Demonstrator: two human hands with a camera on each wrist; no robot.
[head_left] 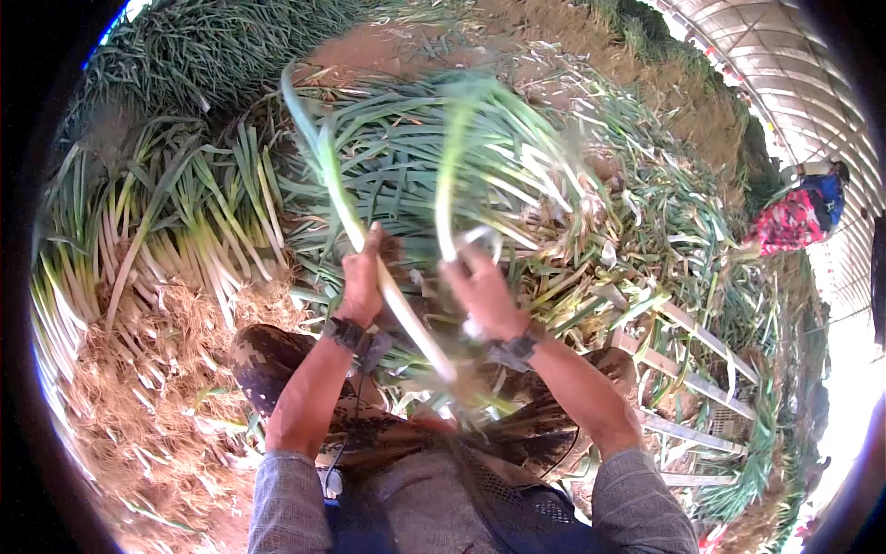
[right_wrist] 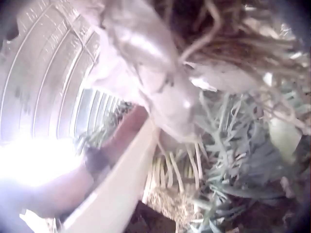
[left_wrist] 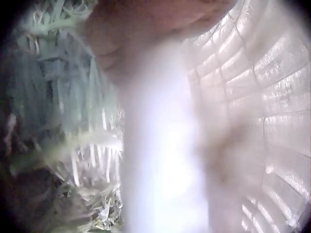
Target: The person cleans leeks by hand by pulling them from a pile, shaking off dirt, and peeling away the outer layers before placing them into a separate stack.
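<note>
My left hand (head_left: pixel 363 277) grips a long leek (head_left: pixel 399 300) at its pale shank; green leaves rise to the upper left and the root end points down to the right. In the left wrist view, the white shank (left_wrist: pixel 165 145) runs down from the curled hand (left_wrist: pixel 150 31). To the right, my blurred right hand (head_left: pixel 484 294) pinches the base of a green leaf strip (head_left: pixel 448 175) that stands upward. Pale, whitish covering wraps the fingers (right_wrist: pixel 160 87) in the right wrist view, close to the leek shank (right_wrist: pixel 116 182).
A pile of leeks (head_left: pixel 397 138) lies ahead, and rooted leeks (head_left: pixel 208 231) lie in rows at the left. Stripped leaves and a slatted wooden frame (head_left: pixel 688 374) are at the right. Another person (head_left: pixel 798 217) is at the far right, under a curved roof (head_left: pixel 784 55).
</note>
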